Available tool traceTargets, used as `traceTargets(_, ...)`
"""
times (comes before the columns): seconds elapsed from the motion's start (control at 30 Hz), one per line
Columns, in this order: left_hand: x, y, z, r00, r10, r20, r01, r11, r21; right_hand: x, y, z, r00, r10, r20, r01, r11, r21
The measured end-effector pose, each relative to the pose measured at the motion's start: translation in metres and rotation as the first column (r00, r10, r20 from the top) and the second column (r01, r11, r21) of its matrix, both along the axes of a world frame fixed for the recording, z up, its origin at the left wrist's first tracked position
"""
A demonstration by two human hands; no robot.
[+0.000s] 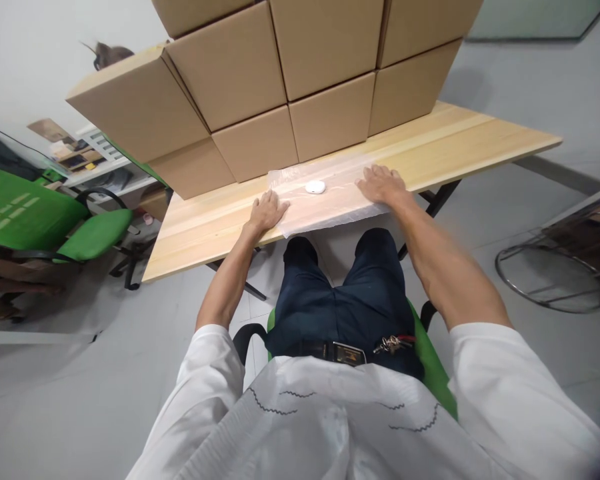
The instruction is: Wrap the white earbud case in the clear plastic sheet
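A translucent plastic sheet (330,208) lies spread on the wooden table, its front edge hanging slightly over the table's near side. On top of it sits a small white rounded object (315,187), like an earphone case. My left hand (269,211) rests flat at the sheet's left edge with the thumb pointing inward. At the right end, my right hand (381,184) presses down on the sheet, fingers stretched out. Neither hand touches the white object, which lies between them.
Stacked cardboard boxes (253,143) line the back of the wooden table (480,140). A green office chair (95,233) stands on the left, near a white shelf (105,175) with assorted items. To the right is a metal ring-based frame (550,303). Part of another person's head shows behind the boxes.
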State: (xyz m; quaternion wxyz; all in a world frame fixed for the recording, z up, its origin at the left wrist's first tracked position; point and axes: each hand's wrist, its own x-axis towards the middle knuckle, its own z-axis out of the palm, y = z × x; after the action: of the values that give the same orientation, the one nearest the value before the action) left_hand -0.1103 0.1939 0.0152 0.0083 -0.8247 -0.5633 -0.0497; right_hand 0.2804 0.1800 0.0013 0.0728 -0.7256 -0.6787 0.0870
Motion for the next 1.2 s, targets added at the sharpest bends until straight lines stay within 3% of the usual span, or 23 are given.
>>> traceTargets(0.33, 0.01, -0.009, 0.007, 0.997, 0.071, 0.004, -0.071, 0.995, -0.07, 0.006, 0.014, -0.008, 0.998, -0.02, 0.059, 0.014, 0.996, 0.087)
traceTargets(0.47, 0.013, -0.014, 0.009, 0.996, 0.09, 0.011, -0.089, 0.993, -0.072, -0.009, 0.002, 0.006, 0.989, -0.083, 0.122, 0.05, 0.967, 0.248)
traceTargets(0.57, 0.014, -0.016, 0.009, 0.996, 0.084, 0.026, -0.082, 0.995, -0.052, -0.025, -0.018, 0.011, 0.996, -0.022, 0.087, -0.007, 0.947, 0.321)
traceTargets(0.8, 0.013, -0.014, 0.005, 0.996, 0.08, 0.039, -0.078, 0.996, -0.041, -0.039, -0.056, -0.004, 0.982, 0.182, 0.05, -0.187, 0.972, 0.141)
traceTargets(1.03, 0.004, -0.022, 0.013, 0.994, 0.002, 0.105, 0.001, 1.0, -0.028, -0.035, -0.046, 0.008, 0.99, 0.134, 0.038, -0.134, 0.991, 0.007)
traceTargets(1.2, -0.007, -0.056, 0.005, 0.974, -0.14, 0.177, 0.132, 0.99, 0.056, -0.035, -0.038, 0.005, 0.993, 0.118, 0.005, -0.118, 0.993, -0.001)
